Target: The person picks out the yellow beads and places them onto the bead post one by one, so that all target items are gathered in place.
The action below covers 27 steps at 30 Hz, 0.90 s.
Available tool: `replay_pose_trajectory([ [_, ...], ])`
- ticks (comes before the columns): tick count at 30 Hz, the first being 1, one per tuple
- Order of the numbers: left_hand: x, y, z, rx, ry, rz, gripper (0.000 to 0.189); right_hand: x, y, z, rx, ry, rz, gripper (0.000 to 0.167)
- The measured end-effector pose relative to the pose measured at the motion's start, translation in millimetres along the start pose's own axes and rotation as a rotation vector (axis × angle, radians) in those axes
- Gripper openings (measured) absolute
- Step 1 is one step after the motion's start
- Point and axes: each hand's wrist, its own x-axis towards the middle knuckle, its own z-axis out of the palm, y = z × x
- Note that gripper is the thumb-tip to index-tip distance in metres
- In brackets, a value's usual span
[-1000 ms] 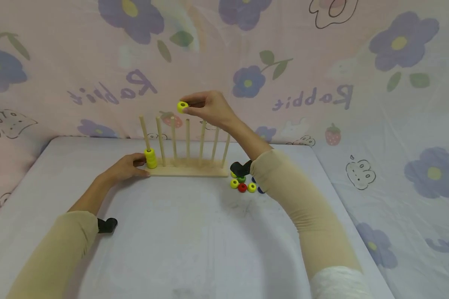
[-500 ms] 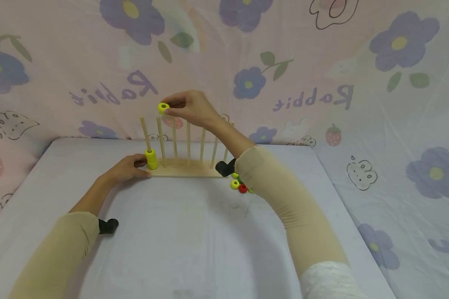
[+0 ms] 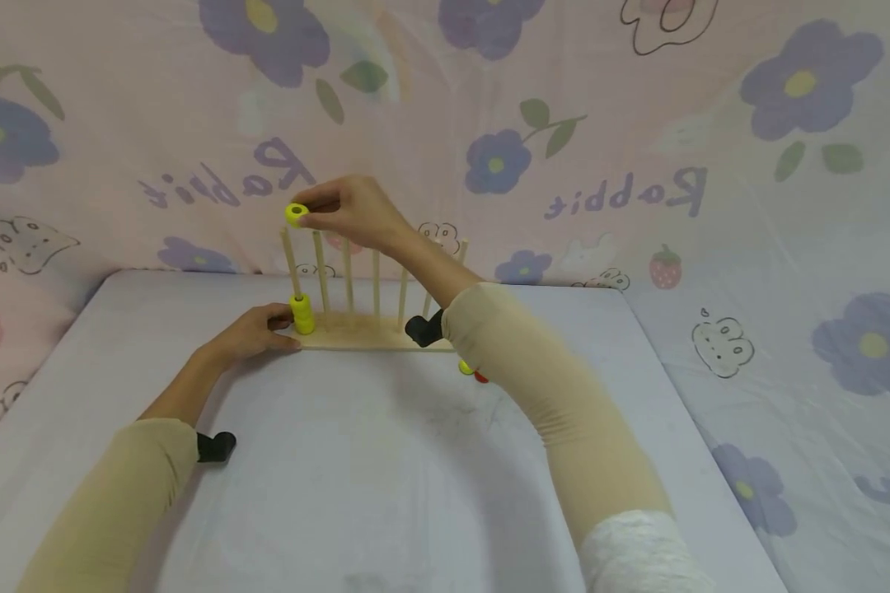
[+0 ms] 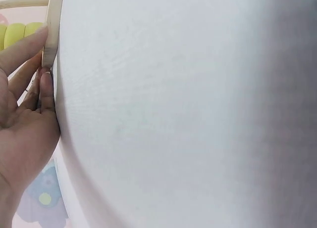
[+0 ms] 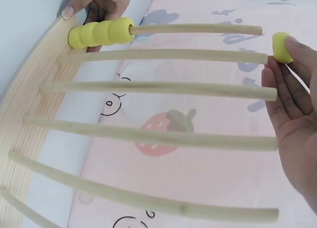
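A wooden peg rack (image 3: 371, 338) stands at the back of the table, with a row of upright pegs. Several yellow beads (image 3: 302, 316) are stacked at the foot of its leftmost peg (image 3: 291, 263). My left hand (image 3: 255, 331) pinches the left end of the base; in the left wrist view the thumb (image 4: 29, 46) lies on the wood. Between thumb and fingertips my right hand (image 3: 358, 212) holds one more yellow bead (image 5: 280, 49), just above the leftmost peg's tip. In the right wrist view a small gap separates that bead from the tip.
Right of the rack lie a yellow bead (image 3: 466, 368) and a red bead (image 3: 481, 376), partly covered by the right sleeve (image 3: 556, 395). A flower-printed cloth (image 3: 415, 99) hangs behind the white table (image 3: 326, 494).
My right hand has carried the yellow bead leftward, from above the middle pegs to over the leftmost peg. Its sleeve now covers more of the loose beads. My left hand stays on the base.
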Motion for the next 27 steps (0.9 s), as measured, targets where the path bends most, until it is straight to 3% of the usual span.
replay_pose_trajectory([
  [21, 1.4, -2.1, 0.2, 0.009, 0.001, -0.022, 0.079, 12.2, -0.7, 15.1, -0.113, -0.085, 0.027, 0.034],
  [27, -0.2, -1.0, 0.3, 0.002, 0.002, -0.012, 0.077, 12.9, -2.0, 15.9, -0.203, -0.144, 0.056, 0.034],
])
